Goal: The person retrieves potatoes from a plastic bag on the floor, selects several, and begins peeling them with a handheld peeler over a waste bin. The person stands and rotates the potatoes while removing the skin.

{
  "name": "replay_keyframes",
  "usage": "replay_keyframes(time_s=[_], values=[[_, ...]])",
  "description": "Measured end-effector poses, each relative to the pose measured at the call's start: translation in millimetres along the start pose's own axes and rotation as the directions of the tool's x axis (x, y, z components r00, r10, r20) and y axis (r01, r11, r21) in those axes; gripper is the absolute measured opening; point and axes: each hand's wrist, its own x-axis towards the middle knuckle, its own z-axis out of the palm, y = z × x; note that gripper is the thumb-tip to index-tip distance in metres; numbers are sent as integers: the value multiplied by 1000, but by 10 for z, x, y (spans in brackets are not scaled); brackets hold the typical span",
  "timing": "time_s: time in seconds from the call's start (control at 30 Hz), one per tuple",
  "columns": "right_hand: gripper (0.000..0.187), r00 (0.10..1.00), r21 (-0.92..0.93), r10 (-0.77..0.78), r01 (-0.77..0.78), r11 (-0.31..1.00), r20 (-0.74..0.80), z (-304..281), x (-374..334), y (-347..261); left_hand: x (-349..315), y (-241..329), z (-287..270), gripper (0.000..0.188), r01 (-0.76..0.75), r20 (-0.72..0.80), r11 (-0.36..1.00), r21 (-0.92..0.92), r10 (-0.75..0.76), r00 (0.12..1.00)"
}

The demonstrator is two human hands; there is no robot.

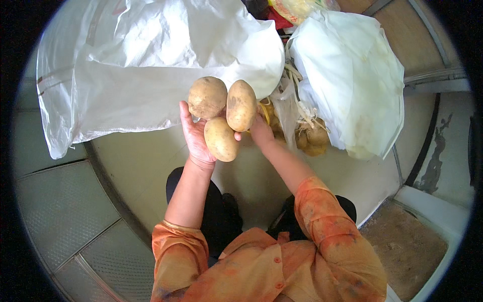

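Three potatoes rest together on my left hand [195,142], which is raised palm up with its fingers curled under them. A rounder potato [207,95] lies at the far left, a longer potato [241,105] at the right, and an oval potato [221,141] nearest me. Just right of them, my right hand [261,132] reaches forward beside a yellow net bag [272,115]. The right fingers are mostly hidden behind the longer potato and the bag, so their grip does not show. More potatoes [314,137] sit low to the right in yellow netting.
A large white plastic sack [166,45] spreads across the far left. Another bulging white bag [347,75] stands at the right, with dry stalks [304,108] and thin clear plastic between them. Grey cabinet panels [65,211] line the left; a brown mat [402,246] lies lower right.
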Motion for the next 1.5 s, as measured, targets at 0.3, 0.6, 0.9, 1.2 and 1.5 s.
replay_keyframes(time_s=[0.3, 0.6, 0.9, 1.2, 1.5], values=[[47, 981, -247, 53, -5, 969, 189, -315, 70, -223, -19, 53, -81, 86, 44, -17, 991, -123, -46, 999], [37, 988, 103, 79, -65, 993, -136, -210, -19, -354, -79, 0, -5, 85, 82, 10, 979, -187, -82, 997], [50, 990, 221, 107, -85, 972, -90, -457, -282, -152, 15, -33, -45, 89, 86, 25, 986, -141, -83, 996], [66, 860, 396, 472, -508, 765, 192, -717, -165, -18, 32, -15, -46, 87, 20, 40, 996, -86, -17, 999], [59, 929, 244, 369, -364, 899, 24, -843, -162, 188, -14, -41, -4, 87, 6, 16, 998, -67, -5, 1000]])
